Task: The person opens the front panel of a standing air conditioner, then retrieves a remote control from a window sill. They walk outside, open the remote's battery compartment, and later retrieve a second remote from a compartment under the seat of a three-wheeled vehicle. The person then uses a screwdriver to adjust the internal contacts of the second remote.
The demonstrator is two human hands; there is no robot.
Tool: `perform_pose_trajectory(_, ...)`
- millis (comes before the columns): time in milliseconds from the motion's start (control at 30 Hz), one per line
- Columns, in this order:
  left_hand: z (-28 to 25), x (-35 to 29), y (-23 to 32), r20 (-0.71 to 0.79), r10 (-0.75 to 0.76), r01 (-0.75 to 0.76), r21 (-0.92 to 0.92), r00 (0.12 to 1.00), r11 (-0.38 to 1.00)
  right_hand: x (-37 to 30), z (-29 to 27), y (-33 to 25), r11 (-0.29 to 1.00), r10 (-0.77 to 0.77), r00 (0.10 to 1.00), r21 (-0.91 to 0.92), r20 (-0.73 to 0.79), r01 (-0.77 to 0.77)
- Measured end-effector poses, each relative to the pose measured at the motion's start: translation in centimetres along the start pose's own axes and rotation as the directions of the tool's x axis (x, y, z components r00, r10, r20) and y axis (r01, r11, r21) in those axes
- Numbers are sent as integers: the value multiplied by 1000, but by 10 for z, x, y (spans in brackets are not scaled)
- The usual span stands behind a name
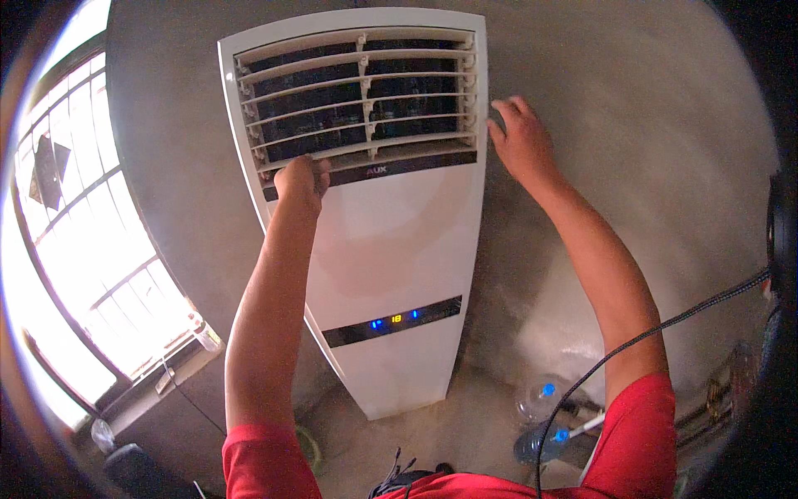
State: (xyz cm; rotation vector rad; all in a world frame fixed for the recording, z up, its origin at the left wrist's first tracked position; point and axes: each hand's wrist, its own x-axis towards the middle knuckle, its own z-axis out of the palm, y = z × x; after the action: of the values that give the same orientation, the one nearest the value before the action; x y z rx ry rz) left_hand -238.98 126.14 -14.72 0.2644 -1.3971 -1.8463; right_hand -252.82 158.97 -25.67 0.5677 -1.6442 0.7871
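Note:
A tall white floor-standing air conditioner (391,241) stands in front of me, its top vent crossed by white louver slats (312,112). My left hand (301,180) is at the left part of the lowest slat, fingers curled in and closed there; what lies under the fingertips is hidden. My right hand (522,137) is raised beside the unit's upper right edge, thumb and fingers apart. A dark patch shows between them, and I cannot tell whether it is shadow or a thing. Lower on the front, a black display strip (432,311) is lit in blue and yellow.
A bright barred window (91,208) is on the left. Clear plastic bottles with blue caps (536,401) stand on the floor at lower right. A black cable (615,353) crosses in front of my right arm. A dark rounded object (137,470) sits at lower left.

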Motion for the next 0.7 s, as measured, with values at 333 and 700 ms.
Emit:
perform_pose_trajectory(333,2,-28,-7,23,39,-40,54,999,998,68,39,29,942,-246,968,-222,55,252)
perform_pose_trajectory(700,12,-43,-14,3,24,-24,62,1000,998,75,40,36,870,-328,941,-360,85,336)
